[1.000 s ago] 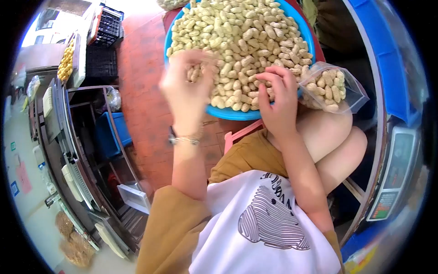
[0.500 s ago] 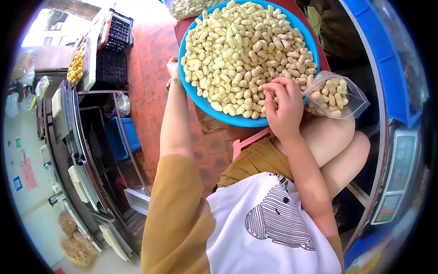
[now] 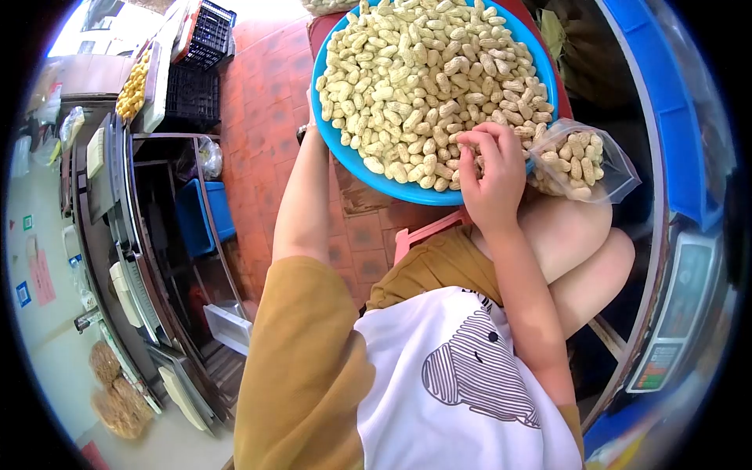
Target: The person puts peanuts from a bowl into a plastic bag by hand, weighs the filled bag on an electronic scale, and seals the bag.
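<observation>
A blue basin (image 3: 377, 178) heaped with unshelled peanuts (image 3: 427, 86) stands in front of me. My left hand (image 3: 312, 116) is at the basin's left side, its fingers hidden by the rim. Over the peanuts at the near right edge, my right hand (image 3: 497, 166) is curled, thumb and fingertips close together; what lies between them is too small to tell. Just right of that hand, a clear plastic bag (image 3: 583, 163) part full of peanuts rests against the basin, above my knee.
A red surface (image 3: 319, 30) is under the basin, and a pink stool edge (image 3: 423, 230) shows below it. To the left are black crates (image 3: 192, 98), a blue bin (image 3: 205, 219) and metal shelving. Blue trays and a scale (image 3: 677, 305) line the right side.
My left hand has moved from above the peanuts to the basin's left outer side. My right hand has stayed at the near right edge, its fingers drawn closer together.
</observation>
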Available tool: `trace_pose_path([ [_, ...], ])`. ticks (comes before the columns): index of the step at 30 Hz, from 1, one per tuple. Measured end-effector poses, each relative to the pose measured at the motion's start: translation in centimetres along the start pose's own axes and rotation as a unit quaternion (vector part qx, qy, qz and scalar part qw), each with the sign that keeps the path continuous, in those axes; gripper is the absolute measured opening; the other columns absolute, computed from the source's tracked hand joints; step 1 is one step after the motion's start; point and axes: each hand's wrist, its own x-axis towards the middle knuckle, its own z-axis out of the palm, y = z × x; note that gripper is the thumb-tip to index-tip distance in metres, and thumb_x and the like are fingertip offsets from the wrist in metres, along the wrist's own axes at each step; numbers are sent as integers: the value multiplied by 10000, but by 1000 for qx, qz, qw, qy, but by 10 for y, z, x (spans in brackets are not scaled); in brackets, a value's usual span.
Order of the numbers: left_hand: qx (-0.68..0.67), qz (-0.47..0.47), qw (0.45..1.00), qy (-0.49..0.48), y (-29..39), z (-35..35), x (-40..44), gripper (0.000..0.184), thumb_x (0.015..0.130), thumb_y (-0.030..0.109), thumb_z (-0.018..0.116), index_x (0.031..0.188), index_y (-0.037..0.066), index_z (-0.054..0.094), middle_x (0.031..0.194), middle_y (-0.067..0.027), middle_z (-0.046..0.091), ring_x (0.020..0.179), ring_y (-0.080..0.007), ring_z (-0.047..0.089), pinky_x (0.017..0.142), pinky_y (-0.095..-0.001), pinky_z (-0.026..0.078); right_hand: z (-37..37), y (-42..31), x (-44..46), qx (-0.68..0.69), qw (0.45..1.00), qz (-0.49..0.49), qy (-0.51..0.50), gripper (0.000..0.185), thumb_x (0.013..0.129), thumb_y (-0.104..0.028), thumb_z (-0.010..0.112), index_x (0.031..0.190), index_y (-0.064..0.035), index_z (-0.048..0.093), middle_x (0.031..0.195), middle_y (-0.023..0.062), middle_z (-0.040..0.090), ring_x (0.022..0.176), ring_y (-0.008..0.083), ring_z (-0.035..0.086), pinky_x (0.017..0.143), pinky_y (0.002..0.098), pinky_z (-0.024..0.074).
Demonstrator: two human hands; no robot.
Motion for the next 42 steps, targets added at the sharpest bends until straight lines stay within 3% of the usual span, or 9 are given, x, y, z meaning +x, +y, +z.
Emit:
trace_pose_path([
  [6,46,88,984,149,85,-25,-54,105,855,97,674,913,9,675,869,-23,658,762,-115,563,699,-264,463,0,1,1,10,1000,3,7,95,796,-63,618,889,-82,630,962,84,565,899,280,564,776,390,460],
  [9,260,166,950,48,140,-4,-102,146,864,159,681,899,18,694,899,-41,663,755,-118,559,699,-255,447,0,0,0,19,1000,6,4,99,798,-58,616,894,-78,632,967,85,563,905,279,564,780,388,460],
  [12,433,247,867,14,155,20,-121,150,731,206,748,841,108,716,873,-65,633,838,-253,575,765,-383,464,-1,-1,-1,28,1000,7,1,101,800,-55,615,898,-71,632,972,88,560,909,278,564,782,386,460],
  [18,514,251,820,0,163,35,-115,192,746,172,754,923,100,736,833,-58,649,821,-204,604,760,-331,487,-6,-1,-2,58,998,17,5,105,800,-45,613,903,-56,631,962,100,554,910,285,565,782,388,462],
  [21,285,135,948,-37,168,32,-113,153,796,142,739,939,88,727,824,-31,650,764,-141,581,654,-307,455,-8,-1,1,74,997,9,9,127,802,-43,615,928,-50,628,966,108,556,899,287,567,777,385,464],
  [22,74,-20,995,-64,181,33,-121,121,856,108,713,955,38,721,814,-7,661,740,-69,557,642,-245,450,-8,0,1,78,997,3,9,143,808,-48,618,951,-47,626,975,112,562,887,284,568,772,382,466],
  [24,-142,-97,982,-83,193,35,-137,101,887,83,685,944,4,712,848,-4,662,779,-54,562,702,-221,460,-10,-2,-1,137,991,8,0,186,822,-63,626,1006,-41,615,1006,122,574,856,273,569,757,373,468],
  [34,-235,-137,916,-294,192,73,-188,90,880,73,690,937,7,714,992,-35,670,888,-92,600,799,-241,471,-13,-10,-11,280,960,1,8,422,792,-199,766,1148,-61,585,921,56,639,657,181,542,610,320,437],
  [42,-241,-173,908,-297,201,81,-190,136,930,86,617,1026,-5,651,967,-50,679,892,-100,610,812,-242,479,-11,-7,-10,272,957,-16,98,389,777,-164,773,1110,-68,596,787,30,634,530,154,514,512,296,404],
])
